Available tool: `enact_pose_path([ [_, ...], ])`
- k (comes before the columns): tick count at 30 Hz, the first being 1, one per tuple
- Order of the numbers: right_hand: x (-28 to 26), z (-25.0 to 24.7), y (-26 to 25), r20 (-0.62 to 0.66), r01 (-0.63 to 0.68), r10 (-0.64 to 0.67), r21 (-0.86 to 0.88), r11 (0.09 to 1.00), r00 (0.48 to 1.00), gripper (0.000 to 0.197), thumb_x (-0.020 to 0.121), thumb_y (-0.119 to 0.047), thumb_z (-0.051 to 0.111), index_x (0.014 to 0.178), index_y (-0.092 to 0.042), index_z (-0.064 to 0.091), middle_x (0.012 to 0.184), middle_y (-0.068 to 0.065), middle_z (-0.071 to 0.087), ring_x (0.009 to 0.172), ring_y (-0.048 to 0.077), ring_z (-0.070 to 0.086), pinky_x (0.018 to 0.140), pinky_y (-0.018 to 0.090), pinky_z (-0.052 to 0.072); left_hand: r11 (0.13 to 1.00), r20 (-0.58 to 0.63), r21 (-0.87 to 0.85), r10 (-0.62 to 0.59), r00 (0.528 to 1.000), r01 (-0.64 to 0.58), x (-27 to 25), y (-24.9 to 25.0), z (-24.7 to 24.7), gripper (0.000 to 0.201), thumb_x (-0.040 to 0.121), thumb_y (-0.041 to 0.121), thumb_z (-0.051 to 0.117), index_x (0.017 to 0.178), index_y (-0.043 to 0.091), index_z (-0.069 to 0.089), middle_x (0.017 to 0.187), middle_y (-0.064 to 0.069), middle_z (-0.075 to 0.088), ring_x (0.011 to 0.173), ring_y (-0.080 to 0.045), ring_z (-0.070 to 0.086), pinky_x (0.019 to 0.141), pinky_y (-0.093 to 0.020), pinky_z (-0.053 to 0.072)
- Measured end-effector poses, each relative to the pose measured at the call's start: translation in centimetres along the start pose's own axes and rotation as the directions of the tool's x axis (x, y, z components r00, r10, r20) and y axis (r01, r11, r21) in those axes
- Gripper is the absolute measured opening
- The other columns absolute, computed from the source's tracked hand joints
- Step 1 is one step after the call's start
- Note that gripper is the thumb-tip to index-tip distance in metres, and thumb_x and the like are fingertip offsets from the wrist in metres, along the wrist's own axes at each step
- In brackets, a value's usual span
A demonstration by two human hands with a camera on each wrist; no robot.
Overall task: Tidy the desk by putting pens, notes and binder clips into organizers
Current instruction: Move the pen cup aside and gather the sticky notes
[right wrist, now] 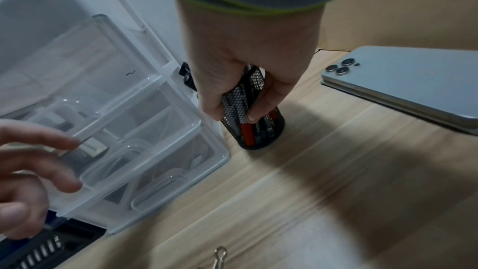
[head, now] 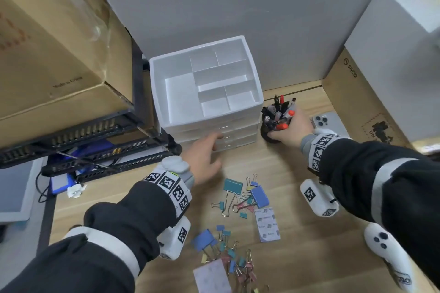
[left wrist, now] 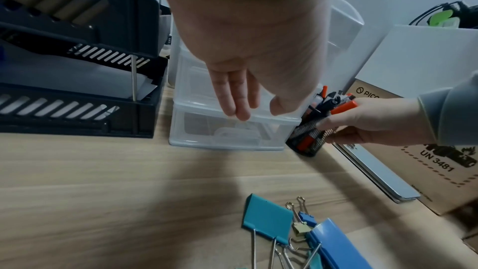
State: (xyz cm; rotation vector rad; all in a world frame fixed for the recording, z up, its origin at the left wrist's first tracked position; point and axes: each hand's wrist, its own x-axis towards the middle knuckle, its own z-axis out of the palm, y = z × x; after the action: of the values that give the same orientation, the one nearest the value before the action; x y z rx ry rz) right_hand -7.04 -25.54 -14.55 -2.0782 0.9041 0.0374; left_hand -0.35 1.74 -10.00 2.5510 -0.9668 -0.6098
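Note:
A white drawer organizer (head: 256,93) with open top compartments stands at the back of the wooden desk. My left hand (head: 217,150) reaches its clear drawer fronts (left wrist: 232,130); the straight fingers (left wrist: 232,99) touch the edge between two drawers and hold nothing. Just right of the organizer, my right hand (head: 283,126) grips a black mesh pen cup (right wrist: 261,132) full of black and red pens (head: 285,113), which stands on the desk. Several coloured binder clips (head: 242,195) lie in front, with more (head: 226,252) nearer me. Two pads of notes (head: 266,223) (head: 212,278) lie beside them.
A phone (right wrist: 401,81) lies face down right of the cup, against a cardboard box (head: 362,102). Black stacked paper trays (head: 90,140) under a large carton fill the left side. A white controller (head: 385,250) lies at the near right.

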Motion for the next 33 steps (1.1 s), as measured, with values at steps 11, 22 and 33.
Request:
enact_pose_path([
  [11, -1.7, 1.0, -2.0, 0.203, -0.192, 0.248, -0.262, 0.946, 0.947, 0.031, 0.086, -0.011, 0.065, 0.113, -0.002, 0.053, 0.090, 0.008, 0.060, 0.091, 0.028, 0.062, 0.073, 0.032, 0.047, 0.995, 0.120, 0.081, -0.061, 0.991, 0.052, -0.6, -0.9, 0.6, 0.024, 0.084, 0.025, 0.062, 0.108, 0.022, 0.059, 0.100, 0.007, 0.063, 0.091, -0.017, 0.061, 0.076, -0.029, 0.049],
  [22, -9.1, 4.1, 0.7, 0.518, 0.087, 0.369, -0.661, 0.745, 0.772, 0.035, 0.064, -0.038, 0.086, 0.079, -0.012, 0.069, 0.075, 0.002, 0.074, 0.069, 0.022, 0.067, 0.082, 0.035, 0.060, 0.972, 0.285, 0.156, -0.213, 0.935, 0.174, -6.0, -4.2, 3.7, 0.027, 0.082, 0.028, 0.067, 0.107, 0.019, 0.063, 0.100, 0.003, 0.061, 0.092, -0.021, 0.062, 0.069, -0.025, 0.042],
  [33, -16.0, 7.1, 3.1, 0.383, 0.081, 0.340, -0.756, 0.649, 0.859, 0.066, 0.034, -0.047, 0.085, 0.088, -0.021, 0.058, 0.083, -0.003, 0.073, 0.077, 0.015, 0.069, 0.076, 0.032, 0.060, 0.973, 0.436, 0.128, -0.230, 0.870, 0.193, -14.0, -4.9, 6.6, 0.023, 0.066, 0.034, 0.084, 0.069, 0.022, 0.065, 0.070, 0.010, 0.064, 0.070, -0.018, 0.065, 0.062, -0.029, 0.052],
])
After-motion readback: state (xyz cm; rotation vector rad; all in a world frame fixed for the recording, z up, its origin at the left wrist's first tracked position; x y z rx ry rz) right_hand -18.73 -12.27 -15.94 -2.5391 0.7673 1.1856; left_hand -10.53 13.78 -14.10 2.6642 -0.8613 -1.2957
